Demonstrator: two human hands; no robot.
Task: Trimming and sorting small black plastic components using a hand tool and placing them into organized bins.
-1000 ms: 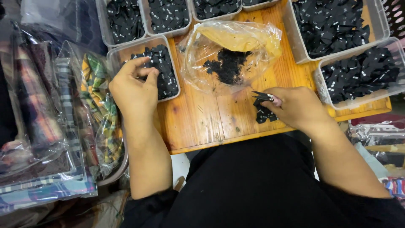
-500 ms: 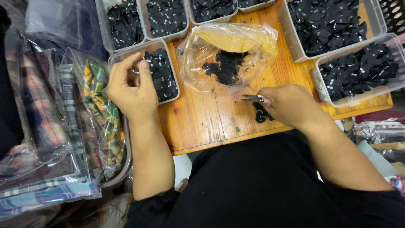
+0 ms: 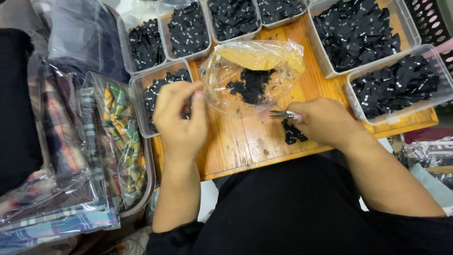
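Two bare forearms, no watch, ring or bracelet visible. Left hand (image 3: 179, 118) and right hand (image 3: 325, 122) uncovered. Black garment (image 3: 302, 212) over lap and torso below the worktop (image 3: 245, 141) edge; black sleeve bunched at left elbow, plain, no markings.

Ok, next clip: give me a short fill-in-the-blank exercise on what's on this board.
1. The left hand hovers over a clear tray of small ____ pieces.
2. The right hand holds metal ____ pointing toward the plastic bag.
3. The trays rest on a ____ board.

Missing words: black; tweezers; wooden
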